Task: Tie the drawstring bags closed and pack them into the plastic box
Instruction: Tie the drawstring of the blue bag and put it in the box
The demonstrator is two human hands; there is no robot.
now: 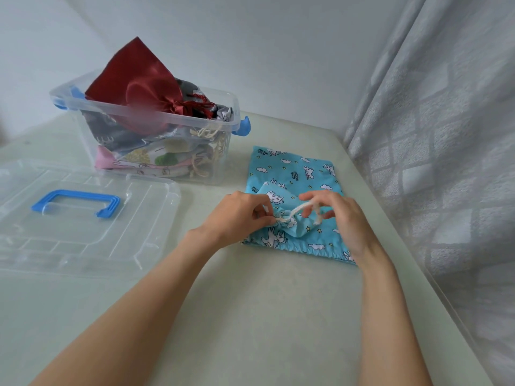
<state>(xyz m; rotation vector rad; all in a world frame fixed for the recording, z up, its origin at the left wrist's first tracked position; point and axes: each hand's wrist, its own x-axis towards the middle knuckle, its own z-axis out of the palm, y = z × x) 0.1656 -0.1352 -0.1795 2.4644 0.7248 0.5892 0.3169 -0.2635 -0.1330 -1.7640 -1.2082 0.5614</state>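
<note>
A blue drawstring bag [295,174] with a white unicorn print lies flat on the table, its gathered mouth toward me. My left hand [239,213] pinches the gathered mouth and the white cord [292,213] at its left end. My right hand [340,218] holds the cord's other part, which loops over its fingers. The clear plastic box [145,118] stands at the back left and holds several tied bags, with a dark red satin bag [133,79] sticking out on top.
The box's clear lid [145,218] with a blue handle [75,203] lies flat at the left. A pale patterned curtain [446,149] hangs along the table's right edge. White walls close the corner behind the box.
</note>
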